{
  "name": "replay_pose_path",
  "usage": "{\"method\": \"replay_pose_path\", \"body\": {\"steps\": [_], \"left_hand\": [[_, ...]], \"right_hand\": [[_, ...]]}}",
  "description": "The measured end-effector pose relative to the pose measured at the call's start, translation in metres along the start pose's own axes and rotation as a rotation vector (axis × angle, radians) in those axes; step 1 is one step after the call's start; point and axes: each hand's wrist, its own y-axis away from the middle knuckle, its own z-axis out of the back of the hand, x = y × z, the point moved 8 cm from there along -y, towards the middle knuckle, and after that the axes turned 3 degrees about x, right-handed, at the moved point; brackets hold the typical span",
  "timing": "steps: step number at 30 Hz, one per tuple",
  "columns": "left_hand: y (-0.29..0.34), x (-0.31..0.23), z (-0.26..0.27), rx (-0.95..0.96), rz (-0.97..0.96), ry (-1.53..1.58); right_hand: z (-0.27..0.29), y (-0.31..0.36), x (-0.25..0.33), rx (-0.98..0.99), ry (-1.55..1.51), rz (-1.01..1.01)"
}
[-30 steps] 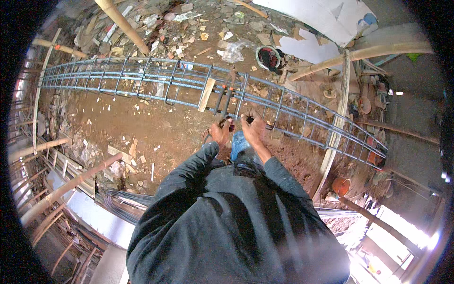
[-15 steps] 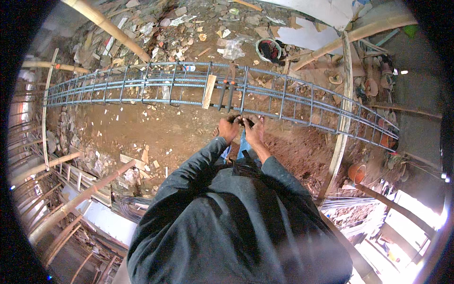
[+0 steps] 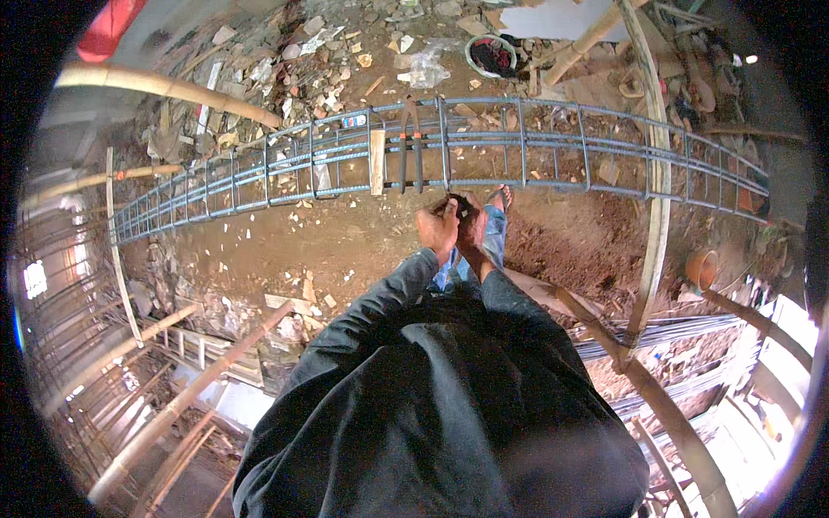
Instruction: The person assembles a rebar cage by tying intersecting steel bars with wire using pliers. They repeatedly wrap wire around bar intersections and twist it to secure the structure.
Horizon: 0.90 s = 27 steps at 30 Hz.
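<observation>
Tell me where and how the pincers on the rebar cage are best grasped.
Probably by both dark handles, below the orange bands, from above and the near side. The pincers lie across the cage, head pointing away; the handles run nearly parallel, slightly apart, toward the near side, so one hand could likely wrap both.

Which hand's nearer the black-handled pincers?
Left. The left hand is below and slightly right of the pincers in the picture; the right hand sits farther right.
</observation>
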Motion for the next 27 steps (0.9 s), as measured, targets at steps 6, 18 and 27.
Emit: {"method": "replay_pose_path", "body": {"steps": [6, 18, 27], "left_hand": [[0.007, -0.042, -0.028, 0.267, -0.345, -0.517], [0.042, -0.084, 0.008, 0.405, -0.313, -0.578], [0.005, -0.078, 0.066, 0.312, -0.321, -0.589]], "right_hand": [[-0.004, 0.011, -0.019, -0.044, -0.105, -0.085], [-0.016, 0.011, -0.018, -0.112, 0.069, -0.179], [-0.024, 0.003, -0.030, 0.022, -0.308, -0.304]]}}
